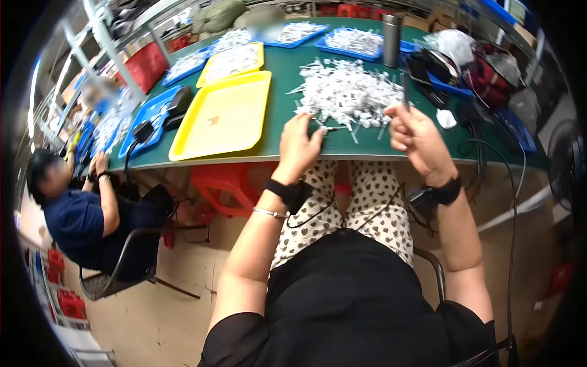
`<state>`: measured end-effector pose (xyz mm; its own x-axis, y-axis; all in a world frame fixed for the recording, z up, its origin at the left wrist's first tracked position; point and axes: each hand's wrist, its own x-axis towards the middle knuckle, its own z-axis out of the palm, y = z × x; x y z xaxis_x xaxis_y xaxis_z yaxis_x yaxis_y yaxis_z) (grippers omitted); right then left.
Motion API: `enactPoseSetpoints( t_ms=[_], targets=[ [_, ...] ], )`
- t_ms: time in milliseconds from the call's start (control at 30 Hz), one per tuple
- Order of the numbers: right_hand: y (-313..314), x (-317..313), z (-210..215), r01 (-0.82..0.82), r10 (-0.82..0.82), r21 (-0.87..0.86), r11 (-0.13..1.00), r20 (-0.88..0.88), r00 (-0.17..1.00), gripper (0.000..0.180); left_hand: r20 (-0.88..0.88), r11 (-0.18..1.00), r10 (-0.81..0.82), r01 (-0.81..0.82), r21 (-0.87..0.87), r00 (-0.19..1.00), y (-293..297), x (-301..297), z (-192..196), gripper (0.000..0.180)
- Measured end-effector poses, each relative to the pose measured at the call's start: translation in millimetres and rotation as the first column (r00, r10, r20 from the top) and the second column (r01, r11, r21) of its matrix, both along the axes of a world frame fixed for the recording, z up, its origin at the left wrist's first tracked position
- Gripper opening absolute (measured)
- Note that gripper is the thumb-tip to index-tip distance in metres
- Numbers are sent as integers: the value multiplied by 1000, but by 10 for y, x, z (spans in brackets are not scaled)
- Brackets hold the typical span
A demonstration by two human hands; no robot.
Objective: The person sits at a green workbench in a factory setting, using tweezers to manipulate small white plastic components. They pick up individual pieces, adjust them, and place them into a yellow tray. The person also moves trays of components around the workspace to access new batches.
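A heap of small white plastic pieces (351, 92) with thin stems lies on the green table in front of me. My left hand (298, 145) rests at its near left edge, thumb and fingers apart. Close to the thumb lies a loose white piece (330, 128); I cannot make out whether the fingertips touch it. Just right of the heap, my right hand (419, 140) is closed round a slim dark stick-like tool (405, 90) that points up and away; its exact kind does not show. Both wrists wear black straps.
A bare yellow tray (229, 119) stands left of the heap. Blue trays (351, 54) of white pieces line the far side, beside a grey metal flask (392, 43). Bags and cables (477, 140) crowd the right. A co-worker (82, 214) sits at the left.
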<state>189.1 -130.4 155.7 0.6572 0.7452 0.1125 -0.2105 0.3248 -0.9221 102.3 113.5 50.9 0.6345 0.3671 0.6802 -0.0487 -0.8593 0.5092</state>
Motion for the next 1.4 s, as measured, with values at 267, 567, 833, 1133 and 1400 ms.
enactPoseSetpoints(
  t_ms=[267,567,833,1133,1400],
  targets=[
    [-360,-250,-675,71,19,329,942,-262,965,46,17,969,-148,148,-198,989,-29,212,-65,40],
    [-805,89,-946,775,-786,136,617,159,597,32,-38,955,-145,130,-266,989,-49,163,-18,36],
    [-1402,711,-1133,937,-788,5,349,543,290,33,4,938,-153,147,-314,988,-85,144,2,31],
    [-1725,1447,-852,832,-627,-280,479,554,548,41,6,946,-161,156,-284,987,-113,112,33,31],
    [-1568,1168,-677,747,-614,-248,617,443,653,35,78,922,-154,172,-347,985,-130,12,50,28]
  ],
)
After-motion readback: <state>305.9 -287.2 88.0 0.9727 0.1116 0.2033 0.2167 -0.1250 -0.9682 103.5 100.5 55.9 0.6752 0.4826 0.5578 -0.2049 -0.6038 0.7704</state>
